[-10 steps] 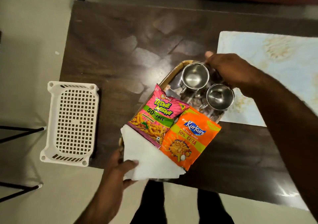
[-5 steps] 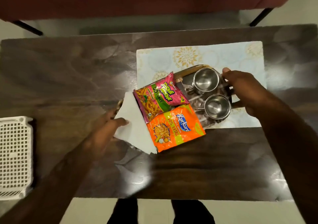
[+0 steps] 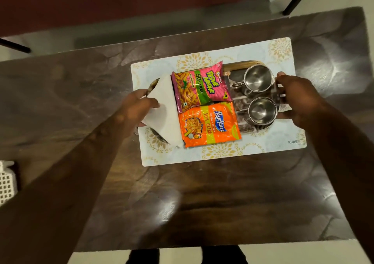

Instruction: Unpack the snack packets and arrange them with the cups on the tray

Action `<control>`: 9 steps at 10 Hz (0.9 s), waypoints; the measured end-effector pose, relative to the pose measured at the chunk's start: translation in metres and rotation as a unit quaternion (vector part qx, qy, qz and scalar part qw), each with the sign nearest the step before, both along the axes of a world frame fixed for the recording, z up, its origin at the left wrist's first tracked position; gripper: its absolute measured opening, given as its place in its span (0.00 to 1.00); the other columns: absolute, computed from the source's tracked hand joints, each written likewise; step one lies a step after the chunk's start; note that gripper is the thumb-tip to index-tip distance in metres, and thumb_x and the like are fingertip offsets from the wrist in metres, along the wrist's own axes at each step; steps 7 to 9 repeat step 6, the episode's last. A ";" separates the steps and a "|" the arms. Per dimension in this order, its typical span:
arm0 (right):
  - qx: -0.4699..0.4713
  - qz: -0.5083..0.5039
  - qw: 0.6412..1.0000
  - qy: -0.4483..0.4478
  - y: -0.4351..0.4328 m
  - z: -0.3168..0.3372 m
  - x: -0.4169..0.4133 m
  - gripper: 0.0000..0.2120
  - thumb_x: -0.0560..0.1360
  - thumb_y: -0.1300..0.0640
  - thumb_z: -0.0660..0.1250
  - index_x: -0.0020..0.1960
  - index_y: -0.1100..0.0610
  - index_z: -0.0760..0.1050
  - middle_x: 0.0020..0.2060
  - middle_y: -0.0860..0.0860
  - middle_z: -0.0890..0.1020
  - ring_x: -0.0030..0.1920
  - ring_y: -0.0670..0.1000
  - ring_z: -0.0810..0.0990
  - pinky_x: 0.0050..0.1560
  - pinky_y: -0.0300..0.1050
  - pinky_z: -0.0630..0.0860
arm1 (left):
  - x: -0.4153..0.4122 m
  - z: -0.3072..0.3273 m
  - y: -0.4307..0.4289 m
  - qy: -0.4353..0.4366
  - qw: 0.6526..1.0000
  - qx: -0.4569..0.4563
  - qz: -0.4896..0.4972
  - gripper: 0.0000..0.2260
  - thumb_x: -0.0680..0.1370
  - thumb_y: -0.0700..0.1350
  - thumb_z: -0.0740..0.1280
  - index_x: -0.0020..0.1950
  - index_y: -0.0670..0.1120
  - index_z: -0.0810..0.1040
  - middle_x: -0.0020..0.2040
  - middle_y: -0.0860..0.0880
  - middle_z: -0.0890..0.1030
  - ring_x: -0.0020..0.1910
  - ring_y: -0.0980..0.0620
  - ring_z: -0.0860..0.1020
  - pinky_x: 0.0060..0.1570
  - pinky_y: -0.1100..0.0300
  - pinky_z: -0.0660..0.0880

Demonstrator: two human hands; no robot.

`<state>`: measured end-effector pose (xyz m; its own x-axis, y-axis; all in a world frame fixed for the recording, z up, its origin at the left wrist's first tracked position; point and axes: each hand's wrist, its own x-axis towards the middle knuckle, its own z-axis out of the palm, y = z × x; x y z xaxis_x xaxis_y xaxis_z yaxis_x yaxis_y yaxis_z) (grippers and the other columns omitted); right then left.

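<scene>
Left hand (image 3: 139, 106): we see it gripping the tray's left end, thumb pressed on the white napkin (image 3: 165, 109).
Right hand (image 3: 296, 99): curled around the tray (image 3: 240, 64) at its right end.
Cups (image 3: 258, 80): two steel ones, side by side by our right hand.
Packets: pink packet (image 3: 199, 88) behind orange packet (image 3: 209, 125), mid-tray.
Tray: over the placemat (image 3: 263, 148) on the desk (image 3: 202, 199).

Glossy dark table (image 3: 202, 199), maroon sofa (image 3: 121, 2), pale floor (image 3: 323, 255).

Packets and napkins cover most of the tray (image 3: 240, 63); beside it, a white basket (image 3: 6, 182) is cropped.
</scene>
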<state>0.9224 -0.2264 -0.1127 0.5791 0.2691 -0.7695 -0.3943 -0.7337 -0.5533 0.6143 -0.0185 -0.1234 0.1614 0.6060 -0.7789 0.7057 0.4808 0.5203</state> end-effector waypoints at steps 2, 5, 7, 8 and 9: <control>-0.008 -0.009 1.000 -0.002 -0.004 -0.008 0.007 0.15 0.85 0.40 0.59 0.56 0.49 0.78 0.44 0.49 0.80 0.45 0.50 0.79 0.48 0.53 0.81 | 0.013 -0.005 -0.004 0.031 0.997 0.061 -0.021 0.23 0.72 0.45 0.72 0.67 0.52 0.75 0.62 0.47 0.78 0.58 0.45 0.78 0.55 0.46 0.80; 0.000 0.038 0.996 -0.081 -0.005 -0.011 0.006 0.17 0.82 0.43 0.60 0.61 0.52 0.80 0.48 0.50 0.82 0.47 0.51 0.81 0.43 0.45 0.77 | 0.011 -0.005 -0.006 0.060 0.993 0.081 -0.063 0.27 0.75 0.47 0.71 0.74 0.50 0.70 0.69 0.45 0.75 0.63 0.43 0.76 0.61 0.43 0.77; -0.034 0.124 0.965 -0.227 -0.030 -0.015 -0.007 0.23 0.83 0.41 0.61 0.72 0.52 0.76 0.62 0.55 0.83 0.58 0.55 0.84 0.58 0.54 0.82 | -0.005 0.003 -0.025 0.128 0.971 0.143 -0.145 0.31 0.76 0.47 0.70 0.78 0.48 0.65 0.73 0.44 0.70 0.68 0.41 0.73 0.64 0.43 0.76; -0.034 0.124 0.965 -0.227 -0.030 -0.015 -0.007 0.23 0.83 0.41 0.61 0.72 0.52 0.76 0.62 0.55 0.83 0.58 0.55 0.84 0.58 0.54 0.82 | -0.005 0.003 -0.025 0.128 0.971 0.143 -0.145 0.31 0.76 0.47 0.70 0.78 0.48 0.65 0.73 0.44 0.70 0.68 0.41 0.73 0.64 0.43 0.76; -0.034 0.124 0.965 -0.227 -0.030 -0.015 -0.007 0.23 0.83 0.41 0.61 0.72 0.52 0.76 0.62 0.55 0.83 0.58 0.55 0.84 0.58 0.54 0.82 | -0.005 0.003 -0.025 0.128 0.971 0.143 -0.145 0.31 0.76 0.47 0.70 0.78 0.48 0.65 0.73 0.44 0.70 0.68 0.41 0.73 0.64 0.43 0.76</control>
